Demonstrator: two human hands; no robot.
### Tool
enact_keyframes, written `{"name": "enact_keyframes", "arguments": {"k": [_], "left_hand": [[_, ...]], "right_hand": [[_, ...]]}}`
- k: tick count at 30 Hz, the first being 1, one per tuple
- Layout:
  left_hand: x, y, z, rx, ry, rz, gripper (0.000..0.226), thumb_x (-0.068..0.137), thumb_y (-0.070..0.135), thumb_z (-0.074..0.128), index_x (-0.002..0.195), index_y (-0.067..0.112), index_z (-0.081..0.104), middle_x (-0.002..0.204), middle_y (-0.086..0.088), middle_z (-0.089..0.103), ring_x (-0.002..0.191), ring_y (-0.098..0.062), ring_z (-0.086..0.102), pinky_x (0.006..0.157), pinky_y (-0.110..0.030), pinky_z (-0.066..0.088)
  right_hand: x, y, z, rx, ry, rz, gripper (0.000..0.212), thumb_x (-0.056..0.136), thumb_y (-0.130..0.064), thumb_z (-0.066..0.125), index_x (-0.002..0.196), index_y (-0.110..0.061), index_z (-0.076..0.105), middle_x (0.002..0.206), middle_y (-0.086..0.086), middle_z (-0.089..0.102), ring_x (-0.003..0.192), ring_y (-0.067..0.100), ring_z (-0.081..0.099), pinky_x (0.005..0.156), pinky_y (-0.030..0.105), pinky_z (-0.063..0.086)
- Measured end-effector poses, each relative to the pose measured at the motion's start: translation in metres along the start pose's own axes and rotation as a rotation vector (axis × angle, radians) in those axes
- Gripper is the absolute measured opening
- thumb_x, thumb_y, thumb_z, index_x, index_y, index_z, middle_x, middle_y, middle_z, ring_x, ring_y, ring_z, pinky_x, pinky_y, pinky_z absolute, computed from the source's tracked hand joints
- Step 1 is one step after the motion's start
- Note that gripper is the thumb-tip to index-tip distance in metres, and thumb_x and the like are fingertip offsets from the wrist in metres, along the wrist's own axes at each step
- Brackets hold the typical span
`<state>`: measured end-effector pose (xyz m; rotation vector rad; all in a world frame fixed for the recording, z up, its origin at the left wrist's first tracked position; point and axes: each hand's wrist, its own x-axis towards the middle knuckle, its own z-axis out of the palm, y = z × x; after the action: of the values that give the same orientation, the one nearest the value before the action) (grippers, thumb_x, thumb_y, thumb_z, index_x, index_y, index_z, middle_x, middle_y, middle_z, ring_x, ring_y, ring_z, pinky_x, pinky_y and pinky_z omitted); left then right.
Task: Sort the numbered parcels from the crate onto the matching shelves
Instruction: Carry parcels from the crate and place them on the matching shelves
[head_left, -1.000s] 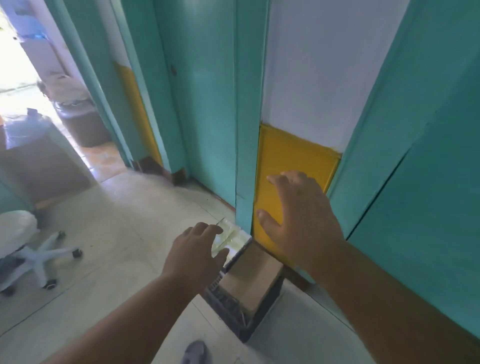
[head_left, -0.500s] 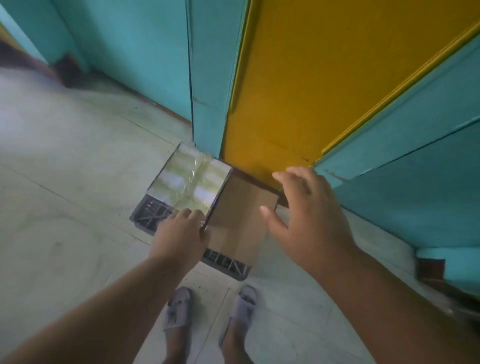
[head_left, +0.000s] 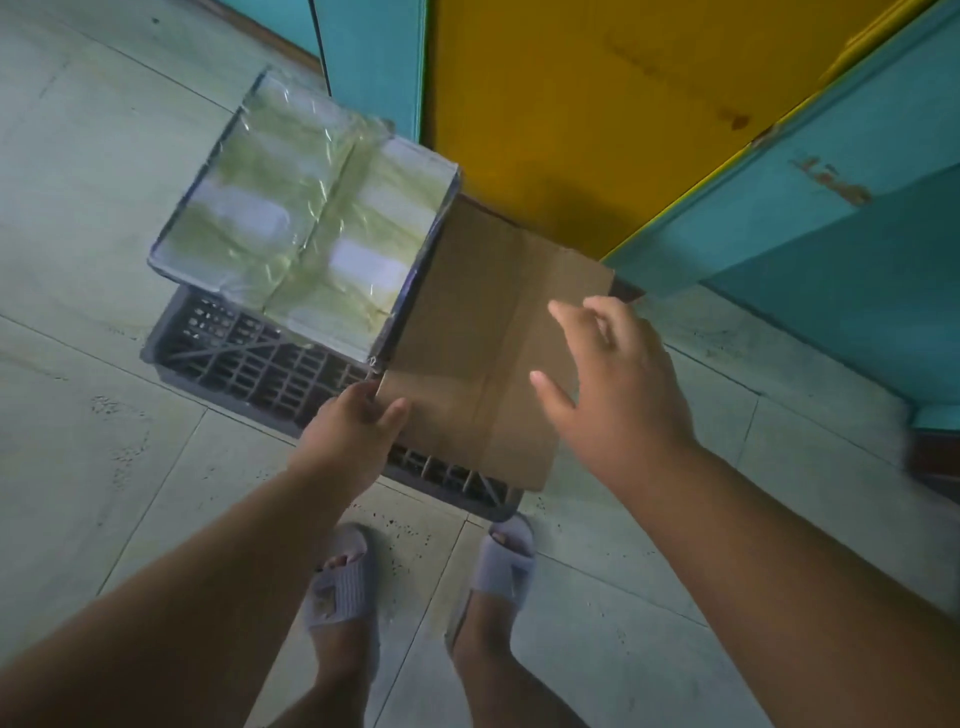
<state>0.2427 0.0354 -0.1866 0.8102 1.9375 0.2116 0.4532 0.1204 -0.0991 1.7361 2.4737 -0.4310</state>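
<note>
A dark grey slatted crate (head_left: 270, 371) stands on the floor against the wall. Two parcels lie on top of it: a box wrapped in shiny tape (head_left: 306, 218) on the left and a plain brown cardboard box (head_left: 483, 332) on the right. My left hand (head_left: 350, 431) pinches the near left corner of the cardboard box, thumb on top. My right hand (head_left: 618, 395) hovers spread just above the box's right side, fingers relaxed, holding nothing. No number is visible on either parcel.
Behind the crate rise a yellow wall panel (head_left: 571, 104) and teal door frames (head_left: 831, 208). Pale floor tiles (head_left: 93, 467) stretch to the left. My two feet in grey slippers (head_left: 343, 577) stand right in front of the crate.
The view tipped down from the wall to the crate and came closer. My left hand moved from the taped box's edge to the cardboard box's corner. My right hand came down over the cardboard box.
</note>
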Motion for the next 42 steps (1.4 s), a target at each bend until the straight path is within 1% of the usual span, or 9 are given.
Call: {"name": "enact_keyframes", "arguments": {"k": [4, 7, 11, 16, 20, 24, 31, 37, 42], "left_hand": [[-0.001, -0.002, 0.011, -0.106, 0.043, -0.002, 0.042, 0.1, 0.041, 0.047, 0.137, 0.021, 0.052, 0.097, 0.004, 0.062, 0.08, -0.014, 0.059, 0.064, -0.029, 0.046], [-0.018, 0.006, 0.008, -0.193, 0.033, -0.033, 0.037, 0.101, 0.04, 0.045, 0.131, 0.022, 0.058, 0.09, 0.001, 0.065, 0.077, -0.018, 0.063, 0.065, -0.033, 0.053], [-0.072, 0.03, -0.014, -0.351, 0.013, -0.028, 0.035, 0.101, 0.043, 0.044, 0.126, 0.027, 0.064, 0.084, 0.003, 0.066, 0.076, -0.017, 0.061, 0.079, -0.038, 0.052], [-0.192, 0.104, -0.105, -0.607, -0.029, 0.129, 0.028, 0.1, 0.036, 0.048, 0.092, 0.026, 0.072, 0.071, 0.01, 0.071, 0.067, -0.001, 0.064, 0.073, -0.027, 0.047], [-0.282, 0.151, -0.178, -0.69, -0.139, 0.263, 0.023, 0.091, 0.029, 0.062, 0.113, 0.027, 0.067, 0.103, -0.002, 0.073, 0.099, -0.017, 0.067, 0.082, -0.031, 0.05], [-0.346, 0.181, -0.231, -0.664, -0.085, 0.299, 0.055, 0.076, 0.055, 0.074, 0.122, 0.026, 0.064, 0.111, -0.004, 0.071, 0.105, -0.028, 0.067, 0.093, -0.051, 0.053], [-0.401, 0.205, -0.31, -0.703, 0.087, 0.398, 0.034, 0.094, 0.056, 0.054, 0.091, 0.028, 0.072, 0.098, -0.005, 0.073, 0.091, -0.024, 0.068, 0.091, -0.047, 0.051], [-0.44, 0.195, -0.337, -0.548, -0.169, 0.683, 0.033, 0.097, 0.052, 0.049, 0.109, 0.03, 0.071, 0.103, 0.004, 0.075, 0.105, -0.025, 0.065, 0.1, -0.048, 0.047], [-0.458, 0.193, -0.326, -0.499, -0.305, 0.838, 0.043, 0.092, 0.018, 0.065, 0.13, 0.038, 0.058, 0.116, 0.004, 0.07, 0.104, -0.018, 0.066, 0.095, -0.045, 0.05]], "right_hand": [[0.006, 0.004, 0.039, 0.012, -0.287, 0.177, 0.067, 0.099, -0.047, 0.053, 0.156, -0.03, 0.024, 0.167, 0.008, 0.01, 0.137, 0.032, 0.044, 0.1, 0.041, 0.046], [-0.006, 0.003, 0.039, 0.116, -0.315, 0.195, 0.063, 0.098, -0.046, 0.055, 0.154, -0.029, 0.031, 0.166, 0.004, 0.014, 0.138, 0.031, 0.043, 0.101, 0.039, 0.046], [-0.041, 0.007, -0.016, 0.184, -0.185, 0.204, 0.053, 0.095, -0.041, 0.061, 0.144, -0.023, 0.05, 0.158, 0.004, 0.034, 0.135, 0.026, 0.043, 0.101, 0.036, 0.044], [-0.092, -0.006, -0.169, 0.486, -0.092, 0.205, 0.056, 0.085, -0.06, 0.059, 0.128, -0.024, 0.058, 0.148, -0.003, 0.043, 0.127, 0.012, 0.047, 0.08, 0.005, 0.033], [-0.133, -0.034, -0.289, 0.652, -0.104, 0.111, 0.077, 0.073, -0.068, 0.064, 0.137, -0.028, 0.046, 0.149, -0.007, 0.042, 0.133, 0.008, 0.043, 0.1, 0.024, 0.043], [-0.165, -0.075, -0.362, 0.676, 0.123, 0.153, 0.066, 0.086, -0.039, 0.075, 0.14, -0.02, 0.042, 0.125, 0.0, 0.056, 0.097, -0.004, 0.055, 0.065, -0.001, 0.043], [-0.223, -0.132, -0.429, 1.008, 0.249, 0.104, 0.094, 0.074, -0.052, 0.08, 0.15, -0.031, 0.028, 0.135, -0.017, 0.053, 0.115, -0.003, 0.059, 0.082, 0.016, 0.056], [-0.257, -0.153, -0.453, 1.008, 0.451, 0.199, 0.094, 0.059, -0.054, 0.082, 0.142, -0.043, 0.039, 0.122, -0.026, 0.057, 0.099, -0.008, 0.063, 0.071, 0.018, 0.056], [-0.286, -0.153, -0.473, 1.142, 0.552, 0.273, 0.074, 0.071, -0.039, 0.083, 0.133, -0.031, 0.044, 0.115, -0.005, 0.062, 0.083, -0.004, 0.066, 0.057, 0.015, 0.054]]}}
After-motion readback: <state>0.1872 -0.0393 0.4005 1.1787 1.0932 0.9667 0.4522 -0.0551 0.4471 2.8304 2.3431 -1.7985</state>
